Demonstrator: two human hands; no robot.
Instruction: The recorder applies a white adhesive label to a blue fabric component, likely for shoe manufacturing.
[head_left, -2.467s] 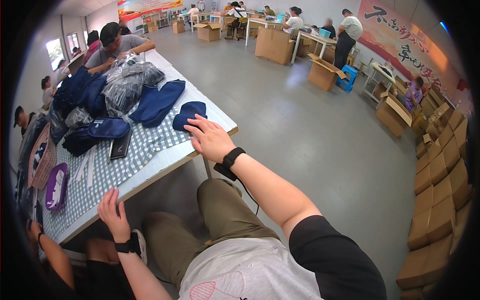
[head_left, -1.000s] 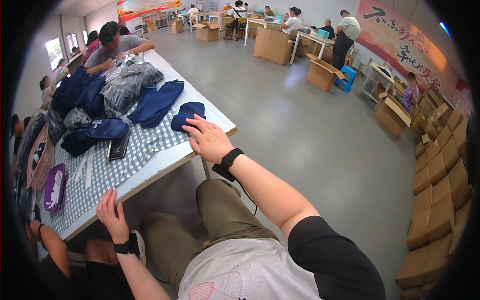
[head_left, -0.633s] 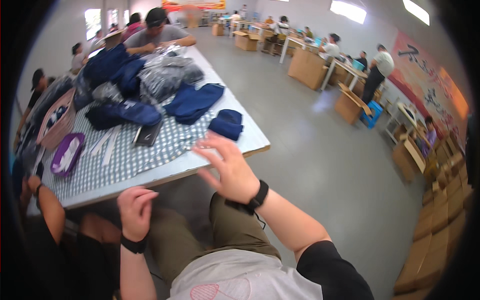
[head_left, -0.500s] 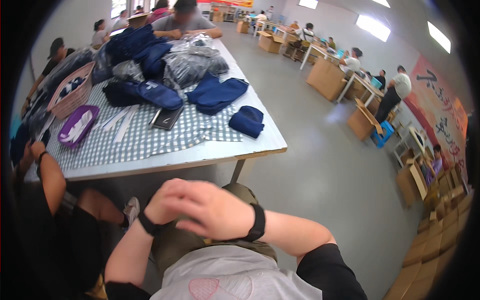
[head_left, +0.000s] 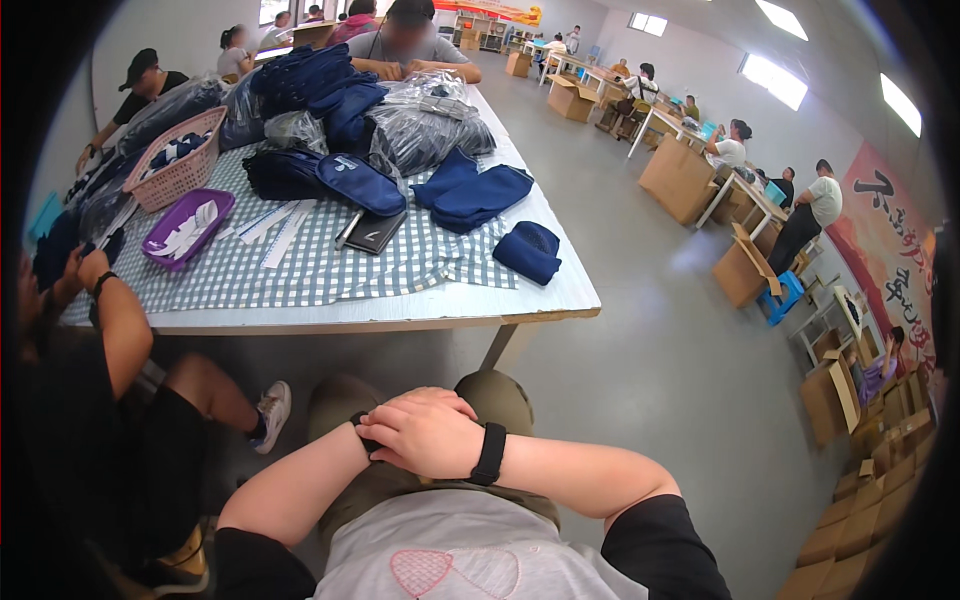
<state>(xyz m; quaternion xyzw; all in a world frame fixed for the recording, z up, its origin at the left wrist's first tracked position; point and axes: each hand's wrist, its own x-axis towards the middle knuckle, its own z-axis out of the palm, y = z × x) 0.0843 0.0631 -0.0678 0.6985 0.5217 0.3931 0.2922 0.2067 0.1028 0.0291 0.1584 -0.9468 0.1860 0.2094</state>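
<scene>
A white-topped bench [head_left: 560, 287] filled the upper left of my remote view, most of it under a checked cloth [head_left: 350, 282]. Towards its far side lay a heap of clear plastic-bagged goods [head_left: 430, 145], with a pink basket [head_left: 184, 184] to the left. Nearer came a folded navy fabric piece [head_left: 475, 197] and a navy zip pouch [head_left: 360, 185], then a purple tray [head_left: 207, 239] holding white strips.

The rolled navy cloth bundle [head_left: 527, 253] sat near the bench's right front corner, partly on the checked cloth, touched by neither hand. I judged it light, soft and unlikely to slip, apt to loosen if pinched by one edge; the surest hold seemed to be around its middle, fingers on one long side and thumb on the other.

Below the bench, over the lap, the right hand [head_left: 430, 437] lay across the left hand [head_left: 442, 396], its fingers pressed together and bent over the black left wristband [head_left: 365, 439]. Whether it gripped there I could not tell, and the left hand's pose was mostly hidden.
</scene>
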